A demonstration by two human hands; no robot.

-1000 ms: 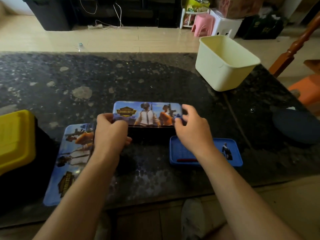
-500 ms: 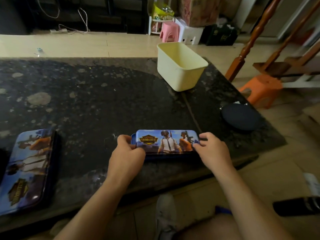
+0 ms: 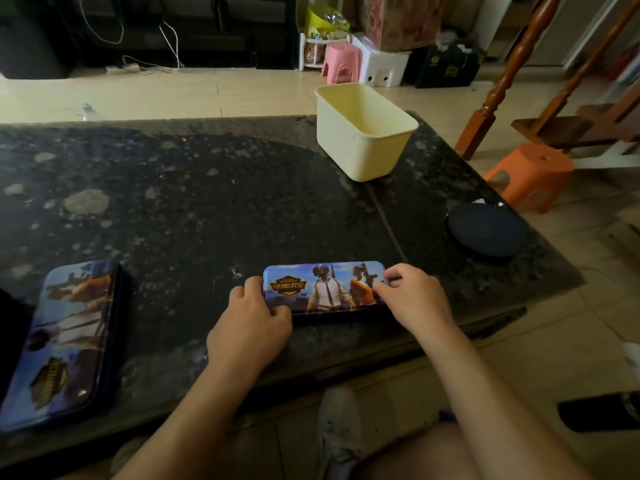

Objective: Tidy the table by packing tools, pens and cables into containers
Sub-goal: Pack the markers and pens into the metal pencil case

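Two hands clamp a closed pencil case by its short ends. The left hand curls round the left end, fingers over the far edge and thumb on the near edge. The right hand pinches the right end with bent fingers. The case lies flat, lid up, on the dark speckled surface, close to its near edge; game figures are printed on the lid. A second pencil case with the same print lies well apart at the near left, its long side running away from the person. A cream bin stands upright at the far right corner. A dark round disc lies near the right edge. On the floor stand an orange stool and, farther off, a pink stool. A grey shoe shows below the near edge.
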